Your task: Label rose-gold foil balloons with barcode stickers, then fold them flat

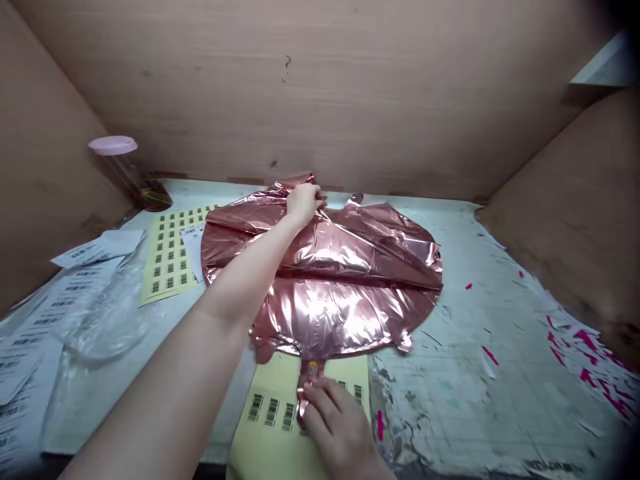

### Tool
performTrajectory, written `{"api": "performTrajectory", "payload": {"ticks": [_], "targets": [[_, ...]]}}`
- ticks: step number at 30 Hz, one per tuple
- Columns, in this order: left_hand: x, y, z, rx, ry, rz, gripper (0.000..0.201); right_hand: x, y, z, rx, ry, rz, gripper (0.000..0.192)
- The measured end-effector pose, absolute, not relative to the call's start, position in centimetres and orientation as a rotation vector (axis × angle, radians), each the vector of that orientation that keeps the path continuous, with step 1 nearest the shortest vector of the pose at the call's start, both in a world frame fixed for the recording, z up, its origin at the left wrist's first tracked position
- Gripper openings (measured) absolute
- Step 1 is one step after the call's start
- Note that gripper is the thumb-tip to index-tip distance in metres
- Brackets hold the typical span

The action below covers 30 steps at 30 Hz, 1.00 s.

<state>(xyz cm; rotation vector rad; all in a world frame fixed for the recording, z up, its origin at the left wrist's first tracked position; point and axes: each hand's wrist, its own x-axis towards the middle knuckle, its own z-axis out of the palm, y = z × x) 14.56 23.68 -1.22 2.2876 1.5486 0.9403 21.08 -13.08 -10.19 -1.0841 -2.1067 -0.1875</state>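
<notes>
A shiny pink foil balloon (330,287) lies flat in the middle of the worktop (500,333). It has no air in it and is full of folds.

The left hand (304,202) reaches far out to the 12 o'clock edge of the balloon. Its fingers are pinched on the foil there, and that edge is lifted up a bit.

The right hand (335,417) is at the 6 o'clock side, close to the person. Its fingers are closed on the balloon's little tail (306,390).

Under the tail lies a yellow sheet of barcode stickers (280,413). Another yellow sticker sheet (173,253) lies at 10 o'clock, and the balloon covers its edge. A clear bag (103,320) and white label strips (30,333) lie at 9 o'clock. A clear jar with a pink lid (120,160) stands in the far left corner, at 11 o'clock. Small pink scraps (575,340) lie on the worktop at 3 o'clock. Brown walls (350,87) stand around the worktop.
</notes>
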Motion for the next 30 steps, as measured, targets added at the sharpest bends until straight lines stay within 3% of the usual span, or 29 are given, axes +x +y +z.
{"api": "performTrajectory", "payload": {"ticks": [4, 9, 11, 13, 16, 19, 23, 30], "targets": [[16.0, 25.4, -2.2, 2.478, 1.465, 0.837, 0.011, 22.1, -13.5, -9.8, -0.983, -2.159, 0.085, 0.017], [15.6, 23.1, -2.2, 2.635, 1.348, 0.881, 0.042, 27.1, -13.0, -8.2, -1.302, -2.073, 0.552, 0.014], [14.4, 19.5, -2.0, 2.735, 1.217, 1.027, 0.046, 28.2, -12.2, -8.1, -1.367, -2.087, 0.601, 0.021], [12.6, 14.2, -2.5, 2.835, 0.968, 1.045, 0.038, 28.5, -11.4, -8.2, -1.352, -2.108, 0.649, 0.021], [9.2, 5.4, -4.3, 2.925, 0.507, 0.776, 0.023, 28.3, -10.5, -8.5, -1.347, -2.124, 0.698, 0.016], [5.9, -0.5, -6.1, 2.79, 0.376, 0.533, 0.023, 28.4, -10.0, -8.6, -1.279, -2.156, 0.709, 0.011], [3.3, -2.1, -7.1, 2.632, 0.369, 0.469, 0.047, 28.8, -9.8, -8.7, -1.195, -2.216, 0.618, 0.011], [3.2, -2.1, -7.9, 2.678, 0.393, 0.586, 0.038, 28.9, -9.9, -9.1, -1.245, -2.22, 0.618, 0.009]]}}
